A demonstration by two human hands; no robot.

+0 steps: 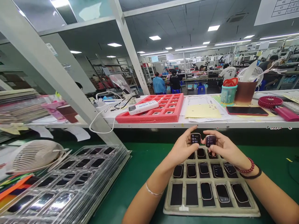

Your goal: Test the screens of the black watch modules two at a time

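Note:
My left hand [183, 144] grips a smartwatch case [195, 138] without a strap, its screen lit with lines of text. In my right hand [221, 144] is a second smartwatch case [211, 141], also lit, held close beside the first. Both hands are above the far side of a pale compartment tray [184, 193]. Several more watch cases sit in its dark-lined slots, such as one watch case [206, 191] in the front row. Two front-left slots show only dark lining. My hands and the held cases partly cover the back row.
Stacked clear trays [98, 180] with dark-screened pieces stand at left, by a white fan [35, 157]. On the shelf are a red foam tray [149, 117], papers [203, 111], a phone [247, 111], cups [245, 93] and a pink handheld fan [270, 102]. A slanted white post [70, 81] rises at left.

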